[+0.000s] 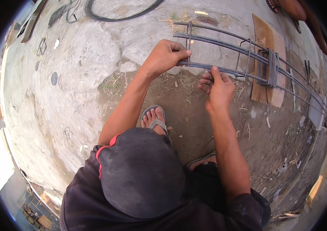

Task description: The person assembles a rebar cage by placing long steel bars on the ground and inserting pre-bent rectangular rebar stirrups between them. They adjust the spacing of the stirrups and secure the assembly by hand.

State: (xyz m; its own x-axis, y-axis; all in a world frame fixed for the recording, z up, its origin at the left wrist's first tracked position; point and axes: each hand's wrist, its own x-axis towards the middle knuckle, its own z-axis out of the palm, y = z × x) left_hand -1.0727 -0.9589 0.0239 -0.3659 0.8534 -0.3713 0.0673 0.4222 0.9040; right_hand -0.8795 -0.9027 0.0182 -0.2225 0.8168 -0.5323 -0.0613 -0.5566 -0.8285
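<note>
A long cage of steel reinforcing bars runs from in front of me toward the right. At its left end my left hand pinches a rectangular rebar stirrup between thumb and fingers, where it meets the nearest bar. My right hand is just below that same bar, its thumb tip at or touching it. The right fingers are loosely curled, apart from the thumb, with nothing visible in them. Another stirrup stands farther along, and a bundle of several stirrups is gathered round the bars.
A wooden board lies under the cage by the bundle. Coiled wire rests on the cracked concrete at the far side. Pliers-like handles lie at the right. Another person's leg shows at the far right. My sandalled foot is below the cage.
</note>
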